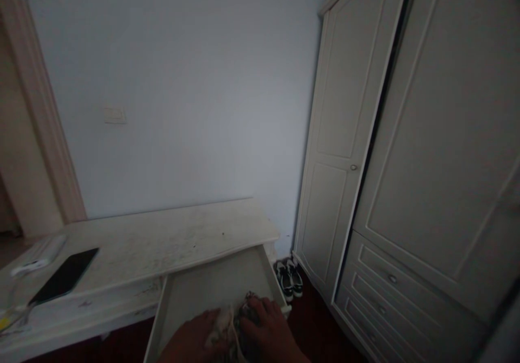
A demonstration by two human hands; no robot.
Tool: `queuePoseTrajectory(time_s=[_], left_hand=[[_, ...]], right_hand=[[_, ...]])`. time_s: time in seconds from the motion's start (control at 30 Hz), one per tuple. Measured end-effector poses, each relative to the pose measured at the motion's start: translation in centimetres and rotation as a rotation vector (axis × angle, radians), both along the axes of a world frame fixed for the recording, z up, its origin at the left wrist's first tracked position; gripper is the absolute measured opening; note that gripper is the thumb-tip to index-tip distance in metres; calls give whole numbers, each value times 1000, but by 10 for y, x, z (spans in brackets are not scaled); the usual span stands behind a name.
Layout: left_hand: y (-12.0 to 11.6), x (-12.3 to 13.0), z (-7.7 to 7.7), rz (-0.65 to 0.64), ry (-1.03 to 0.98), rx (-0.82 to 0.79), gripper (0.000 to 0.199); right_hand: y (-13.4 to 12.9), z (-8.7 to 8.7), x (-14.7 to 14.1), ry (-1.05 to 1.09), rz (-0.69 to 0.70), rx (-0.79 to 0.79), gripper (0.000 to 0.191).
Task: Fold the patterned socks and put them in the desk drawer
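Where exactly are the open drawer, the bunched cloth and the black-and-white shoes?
Open drawer [205,285]: head view, bare part of its bottom.
Bunched cloth [228,325]: head view, its pale part.
Black-and-white shoes [294,280]: head view, one shoe's upper.

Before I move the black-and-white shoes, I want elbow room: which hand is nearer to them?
Right. The right hand is on the side of the cloth toward the shoes; the left hand is on its far side.

Dim, soft light; darkened corners.
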State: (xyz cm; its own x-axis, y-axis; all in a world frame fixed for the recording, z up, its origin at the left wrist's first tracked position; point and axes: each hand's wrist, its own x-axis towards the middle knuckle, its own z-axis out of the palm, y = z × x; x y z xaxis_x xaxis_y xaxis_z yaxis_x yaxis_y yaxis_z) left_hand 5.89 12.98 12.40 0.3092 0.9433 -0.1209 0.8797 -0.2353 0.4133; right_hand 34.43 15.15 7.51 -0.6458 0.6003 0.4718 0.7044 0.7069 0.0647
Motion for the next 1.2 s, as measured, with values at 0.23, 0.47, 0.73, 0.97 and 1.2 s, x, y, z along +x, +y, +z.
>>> queuePoseTrajectory(time_s=[0.23,0.47,0.73,0.97,1.2], left_hand=[[-9,-22,-12,12,144,20,54],[-7,-15,-22,38,99,5,63],[-14,-7,4,-44,42,19,46],[-8,-14,-12,26,93,-10,65],[-10,-11,-17,-17,213,22,68]], right_hand=[[-8,36,54,-22,-136,-202,58],[-5,16,26,-13,-172,-206,59],[-8,2,-34,47,-37,13,39],[3,24,33,-68,-125,-54,40],[-7,23,30,-4,-243,-114,46]])
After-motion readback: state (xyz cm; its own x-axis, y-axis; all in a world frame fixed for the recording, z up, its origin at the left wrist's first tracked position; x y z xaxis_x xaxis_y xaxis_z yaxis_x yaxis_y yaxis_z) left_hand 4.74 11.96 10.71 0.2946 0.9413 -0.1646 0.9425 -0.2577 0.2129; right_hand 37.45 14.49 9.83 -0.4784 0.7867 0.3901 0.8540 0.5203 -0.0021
